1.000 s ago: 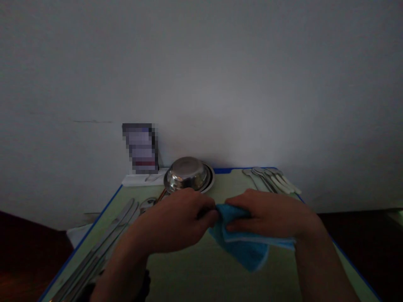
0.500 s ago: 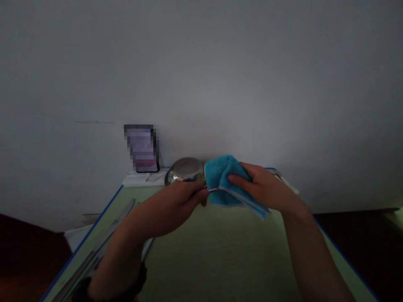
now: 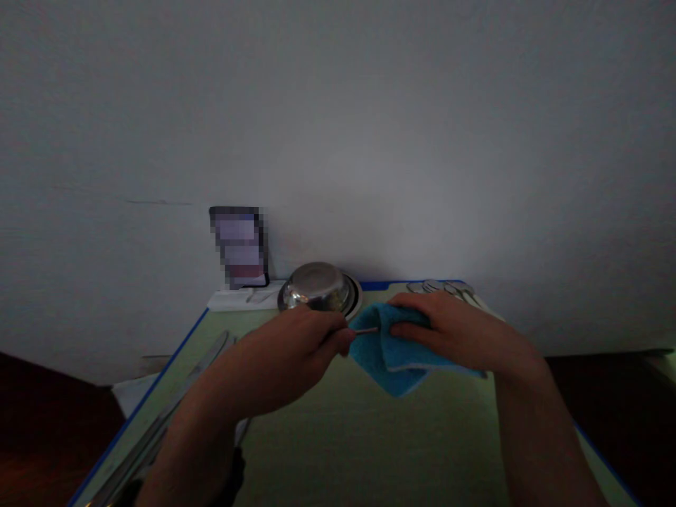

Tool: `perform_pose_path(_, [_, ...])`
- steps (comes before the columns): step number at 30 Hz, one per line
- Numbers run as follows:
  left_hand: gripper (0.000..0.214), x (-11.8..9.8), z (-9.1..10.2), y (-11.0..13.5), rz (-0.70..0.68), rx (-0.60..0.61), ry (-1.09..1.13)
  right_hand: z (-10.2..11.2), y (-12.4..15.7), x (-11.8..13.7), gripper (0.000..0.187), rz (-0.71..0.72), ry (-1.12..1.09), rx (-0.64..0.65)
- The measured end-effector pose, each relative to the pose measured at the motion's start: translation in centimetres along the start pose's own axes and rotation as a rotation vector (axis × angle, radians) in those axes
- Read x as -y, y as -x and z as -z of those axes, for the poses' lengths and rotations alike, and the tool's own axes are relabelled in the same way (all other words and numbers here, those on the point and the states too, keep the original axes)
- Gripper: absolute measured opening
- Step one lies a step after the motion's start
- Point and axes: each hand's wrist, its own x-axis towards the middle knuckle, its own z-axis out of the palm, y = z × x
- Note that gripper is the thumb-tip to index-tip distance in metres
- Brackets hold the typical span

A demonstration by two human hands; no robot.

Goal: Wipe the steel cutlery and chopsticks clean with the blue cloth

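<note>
My left hand (image 3: 301,359) is closed around one end of a thin metal utensil (image 3: 367,330), just in front of an upturned steel bowl (image 3: 320,278). The utensil's other end disappears into a folded blue cloth (image 3: 393,373), so its kind cannot be made out. My right hand (image 3: 448,327) grips this cloth with the thumb in front and fingers behind, pinching it about the utensil. Both hands are above the middle of the green table (image 3: 359,451).
A phone (image 3: 240,246) leans upright against the wall on a white strip (image 3: 232,301). Several spoons (image 3: 433,285) lie at the table's back right. Long metal cutlery (image 3: 179,394) lies along the left side, partly behind my left forearm. Blue edging borders the table.
My right hand and the cloth have moved a little right and down, uncovering more of the utensil, the bowl's right rim and the spoons. My left hand keeps its hold.
</note>
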Motion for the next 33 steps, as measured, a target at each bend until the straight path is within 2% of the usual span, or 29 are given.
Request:
perform_pose_path(6, [0.029, -0.25, 0.48, 0.43, -0.011, -0.032, 0.025, -0.22, -0.28, 0.35, 0.022, 0.003, 0.015, -0.055])
perform_pose_path(10, [0.030, -0.31, 0.44, 0.29, -0.006, -0.069, -0.039, -0.29, -0.29, 0.31, 0.024, -0.018, 0.032, -0.085])
perform_pose_path(15, [0.034, -0.55, 0.17, -0.04, -0.025, -0.095, -0.121, -0.17, -0.10, 0.17, 0.028, -0.025, 0.052, -0.078])
perform_pose_path(33, [0.034, -0.43, -0.03, -0.35, -0.024, -0.090, -0.104, -0.27, -0.28, 0.04, 0.022, -0.016, 0.035, -0.065])
